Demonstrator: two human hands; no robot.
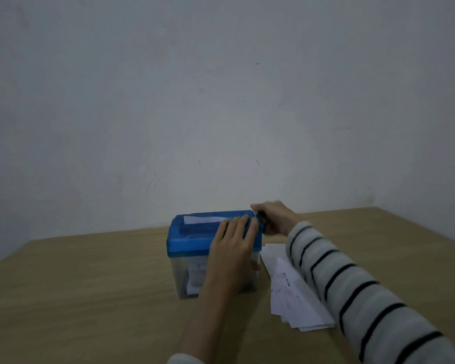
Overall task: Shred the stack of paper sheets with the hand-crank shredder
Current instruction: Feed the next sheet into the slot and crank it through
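Shredder (195,248), one boxy clear bin under a glossy blue lid, sits mid-bench (90,298). My left hand (231,245) presses flat on the lid, fingers straight; my right hand (273,218) grips its crank (260,223). One loose paper stack (292,292) lies just right; a sheet (202,219) stands in the slot.

one hand-crank shredder (195,243) is standing on one wooden table (90,298). one sheet (202,219) is sticking up from its slot. one loose stack of paper sheets (294,292) is lying beside it, its sheets too overlapped to count. two hands are showing, one left hand (231,248) and one right hand (273,216), and one striped sleeve (352,290) is reaching in.
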